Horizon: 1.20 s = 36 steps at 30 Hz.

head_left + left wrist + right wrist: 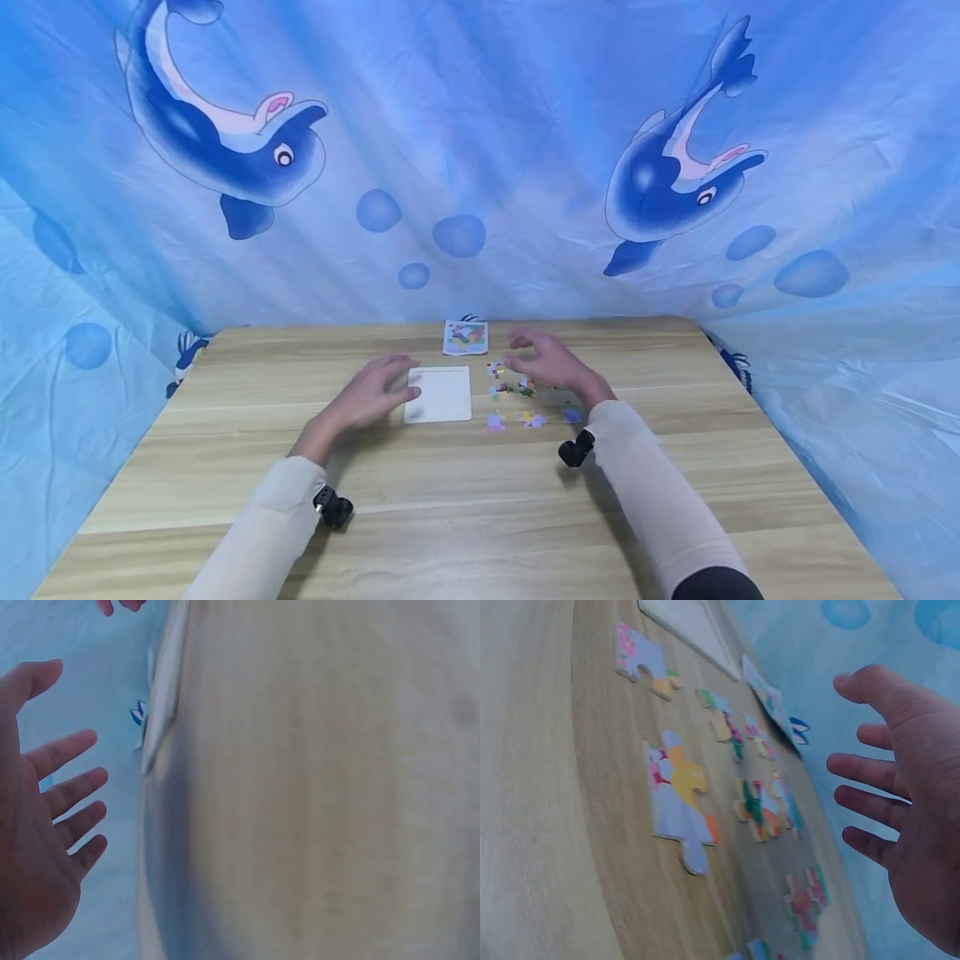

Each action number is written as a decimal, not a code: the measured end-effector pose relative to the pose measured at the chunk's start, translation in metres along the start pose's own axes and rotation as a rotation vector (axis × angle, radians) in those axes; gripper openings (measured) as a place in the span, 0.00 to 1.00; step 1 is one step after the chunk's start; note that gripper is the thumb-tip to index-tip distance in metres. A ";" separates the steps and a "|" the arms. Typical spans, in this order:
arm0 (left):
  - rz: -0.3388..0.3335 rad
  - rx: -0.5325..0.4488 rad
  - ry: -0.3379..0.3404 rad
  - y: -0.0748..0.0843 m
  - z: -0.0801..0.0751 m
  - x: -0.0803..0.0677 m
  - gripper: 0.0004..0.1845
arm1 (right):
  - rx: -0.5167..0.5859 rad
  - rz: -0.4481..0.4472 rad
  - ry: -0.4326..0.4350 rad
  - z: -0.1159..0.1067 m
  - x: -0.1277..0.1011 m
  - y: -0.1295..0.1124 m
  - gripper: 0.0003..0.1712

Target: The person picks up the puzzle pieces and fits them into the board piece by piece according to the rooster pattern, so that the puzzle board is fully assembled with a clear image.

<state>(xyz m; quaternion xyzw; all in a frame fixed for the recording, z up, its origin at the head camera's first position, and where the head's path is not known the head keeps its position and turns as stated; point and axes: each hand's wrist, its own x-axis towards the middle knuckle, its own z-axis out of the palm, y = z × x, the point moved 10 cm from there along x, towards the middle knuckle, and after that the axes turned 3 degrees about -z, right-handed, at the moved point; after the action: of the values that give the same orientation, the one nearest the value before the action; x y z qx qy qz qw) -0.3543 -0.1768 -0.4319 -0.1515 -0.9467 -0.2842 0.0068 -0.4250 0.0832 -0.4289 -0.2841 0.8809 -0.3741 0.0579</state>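
Over the left edge of a square white puzzle tray (pixel 439 395) hovers my left hand (pixel 372 392), thumb and fingers apart, holding nothing. In the left wrist view the same hand (pixel 45 802) shows spread, relaxed fingers. My right hand (pixel 551 360) is above the loose jigsaw pieces to the right of the tray, with nothing in its grasp. The right wrist view shows that hand (pixel 922 802) with fingers loosely extended. Below it lie several colourful pieces, among them a lilac and yellow piece (pixel 676 796) and a corner-like piece with pink flowers (pixel 641 656).
A small printed picture card (pixel 466 337) lies at the back of the wooden table (pixel 450 517), behind the tray. A blue curtain (pixel 480 150) with dolphins hangs along the table's far edge. More pieces, including a purplish one (pixel 572 414), lie near the right wrist.
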 end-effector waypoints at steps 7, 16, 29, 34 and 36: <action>-0.018 -0.055 -0.026 -0.012 0.011 -0.002 0.31 | 0.069 0.023 -0.027 0.014 0.005 0.016 0.32; -0.003 -0.088 -0.035 -0.021 0.015 -0.006 0.29 | 0.038 0.010 -0.018 0.024 0.012 0.027 0.26; 0.055 -0.073 -0.003 -0.027 0.018 -0.007 0.28 | -0.102 -0.007 0.030 0.030 0.021 0.030 0.14; 0.049 -0.086 0.012 -0.027 0.022 -0.006 0.28 | -0.092 -0.012 0.042 0.030 0.020 0.032 0.12; 0.048 -0.090 0.015 -0.027 0.023 -0.005 0.28 | -0.084 -0.015 0.050 0.029 0.019 0.032 0.12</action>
<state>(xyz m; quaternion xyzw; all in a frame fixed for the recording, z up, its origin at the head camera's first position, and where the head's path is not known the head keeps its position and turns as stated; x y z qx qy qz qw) -0.3554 -0.1873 -0.4660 -0.1721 -0.9289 -0.3275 0.0137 -0.4460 0.0725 -0.4693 -0.2833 0.8948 -0.3443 0.0211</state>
